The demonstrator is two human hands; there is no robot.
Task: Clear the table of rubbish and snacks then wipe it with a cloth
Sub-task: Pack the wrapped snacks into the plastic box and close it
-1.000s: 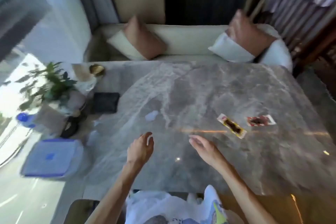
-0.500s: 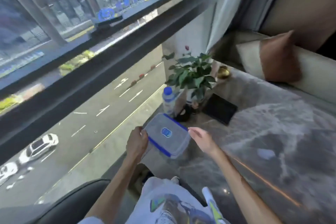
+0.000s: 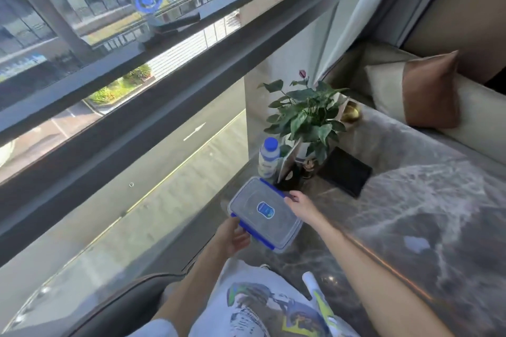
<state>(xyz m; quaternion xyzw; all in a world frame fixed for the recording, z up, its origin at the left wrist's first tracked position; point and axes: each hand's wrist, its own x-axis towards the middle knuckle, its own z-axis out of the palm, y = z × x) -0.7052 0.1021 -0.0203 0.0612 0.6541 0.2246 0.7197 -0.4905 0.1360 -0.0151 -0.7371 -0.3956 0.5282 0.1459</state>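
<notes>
A clear lidded container [image 3: 265, 213] with blue clips is gripped at its near-left edge by the left hand [image 3: 232, 235], while its far-right edge is pinched by the right hand [image 3: 301, 206]. It is held at the counter's [image 3: 410, 227] left end, near a bottle [image 3: 269, 157] and potted plant [image 3: 306, 115]; its contents cannot be made out.

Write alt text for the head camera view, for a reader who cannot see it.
Both hands, left and right, grip a clear lidded plastic container with blue clips at the marble table's window end. Behind it stand a water bottle, a potted plant and a black pad.
</notes>
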